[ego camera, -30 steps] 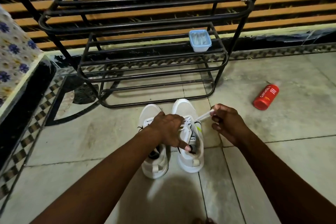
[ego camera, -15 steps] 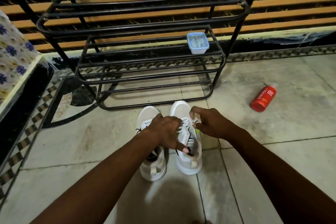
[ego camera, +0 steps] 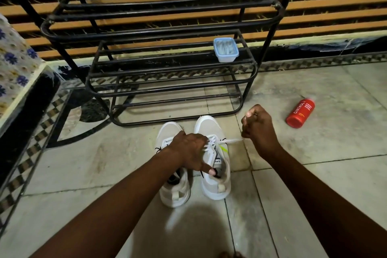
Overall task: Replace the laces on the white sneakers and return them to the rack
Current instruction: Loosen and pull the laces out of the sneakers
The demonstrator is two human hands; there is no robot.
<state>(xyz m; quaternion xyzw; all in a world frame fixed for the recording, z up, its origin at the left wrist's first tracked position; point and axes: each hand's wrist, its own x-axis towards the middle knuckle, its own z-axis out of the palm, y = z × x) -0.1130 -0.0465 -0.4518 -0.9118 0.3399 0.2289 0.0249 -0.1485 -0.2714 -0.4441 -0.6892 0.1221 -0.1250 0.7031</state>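
White lace (ego camera: 229,142) runs taut from the upper eyelets of the right sneaker (ego camera: 211,128) out to my right hand (ego camera: 258,130), which is clenched into a fist around it and drawn off to the side, well clear of the shoe. I judge the pull goes sideways so that the slack comes through the eyelet and the crossings lie flat. My left hand (ego camera: 188,152) sits on top of that same sneaker, fingers curled over the lacing and what I take to be the thumb hooked down into the collar. That grip pins the shoe to the tiled floor (ego camera: 314,174) so it does not skid toward the pull. The left sneaker (ego camera: 168,132) stands touching its mate, toes pointing at the black metal rack (ego camera: 159,33) just ahead, and my wrist crosses over it. A dark strand shows at its outer edge, but I cannot tell what it is. Both shoes are on the floor, not yet on a shelf, so by my reckoning I am midway through the lacing. On the rack's middle shelf sits a small blue-rimmed plastic box (ego camera: 225,52), and a red Cinthol bottle (ego camera: 300,113) lies on its side on the floor to my right.
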